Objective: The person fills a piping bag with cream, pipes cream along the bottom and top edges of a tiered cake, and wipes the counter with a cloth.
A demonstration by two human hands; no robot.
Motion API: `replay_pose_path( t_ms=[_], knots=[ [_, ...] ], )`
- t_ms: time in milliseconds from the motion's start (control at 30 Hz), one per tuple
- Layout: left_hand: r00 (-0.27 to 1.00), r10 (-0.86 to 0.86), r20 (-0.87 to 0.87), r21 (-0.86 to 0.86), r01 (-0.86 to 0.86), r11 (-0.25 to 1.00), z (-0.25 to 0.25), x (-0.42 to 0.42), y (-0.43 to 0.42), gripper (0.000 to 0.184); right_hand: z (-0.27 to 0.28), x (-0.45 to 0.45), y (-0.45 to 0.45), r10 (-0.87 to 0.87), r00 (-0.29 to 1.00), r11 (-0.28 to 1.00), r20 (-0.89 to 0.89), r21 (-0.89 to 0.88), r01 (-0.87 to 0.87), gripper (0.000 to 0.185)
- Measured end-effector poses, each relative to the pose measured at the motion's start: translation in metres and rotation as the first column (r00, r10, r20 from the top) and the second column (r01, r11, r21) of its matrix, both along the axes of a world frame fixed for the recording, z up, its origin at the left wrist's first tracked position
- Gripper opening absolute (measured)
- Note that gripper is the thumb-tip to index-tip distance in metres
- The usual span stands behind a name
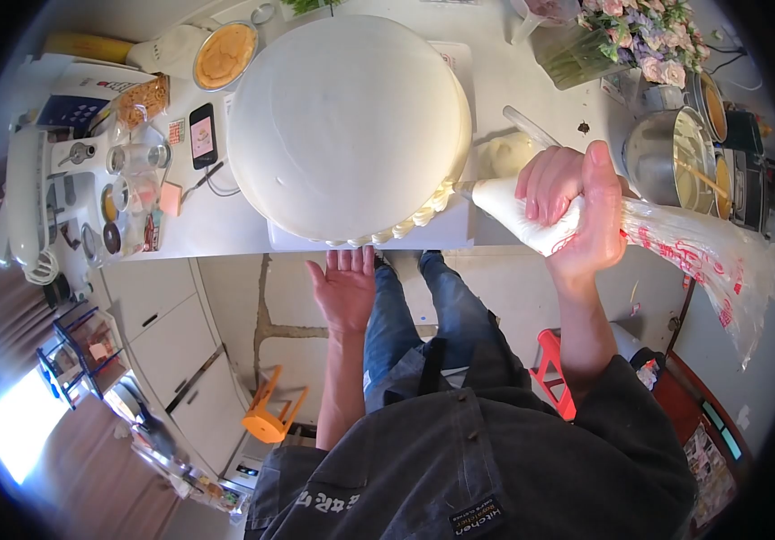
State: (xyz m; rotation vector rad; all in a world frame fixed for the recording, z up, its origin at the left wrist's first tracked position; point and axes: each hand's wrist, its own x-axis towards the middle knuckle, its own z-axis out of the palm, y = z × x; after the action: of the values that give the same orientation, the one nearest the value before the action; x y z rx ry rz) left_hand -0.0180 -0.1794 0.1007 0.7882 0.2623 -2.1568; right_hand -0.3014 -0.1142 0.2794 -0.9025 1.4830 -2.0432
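Observation:
A large round cake (pixel 342 126) coated in smooth white cream fills the middle of the head view. Piped cream blobs (pixel 414 222) run along its near and right lower edge. My right hand (pixel 567 202) is wrapped round a clear piping bag (pixel 531 220) of white cream, its twisted tail hanging to the right. The bag's metal tip (pixel 465 189) points left at the cake's lower right side, by the newest-looking blobs. My left hand (pixel 344 288) is palm up with fingers stretched out, fingertips at the near edge of the white board (pixel 293 236) beneath the cake.
A phone (pixel 202 135) and an orange-topped tin (pixel 225 56) are on the table's left. To the right stand a metal bowl (pixel 662 153) with cream and flowers (pixel 648 36). A spatula (pixel 531 126) lies near the bag. Orange (pixel 270 409) and red stools (pixel 549 369) stand below.

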Motion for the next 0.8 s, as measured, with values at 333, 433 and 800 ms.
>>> replay_pose_path(
  t_ms=[333,433,800],
  knots=[
    [0.999,0.007,-0.036,-0.01,-0.007,1.0,-0.005,0.003,0.001,0.053,0.003,-0.001,-0.001,-0.033,0.999,0.999,0.006,0.014,0.032,0.054],
    [0.997,-0.03,0.07,0.006,0.03,1.0,0.011,-0.006,-0.001,0.052,0.003,-0.001,-0.001,-0.04,0.999,0.999,0.017,0.003,0.04,0.054],
    [0.999,-0.046,0.015,-0.016,0.046,0.999,0.005,-0.002,0.001,0.055,0.003,-0.004,0.0,-0.032,0.999,0.999,0.03,-0.007,0.032,0.057]
  ],
)
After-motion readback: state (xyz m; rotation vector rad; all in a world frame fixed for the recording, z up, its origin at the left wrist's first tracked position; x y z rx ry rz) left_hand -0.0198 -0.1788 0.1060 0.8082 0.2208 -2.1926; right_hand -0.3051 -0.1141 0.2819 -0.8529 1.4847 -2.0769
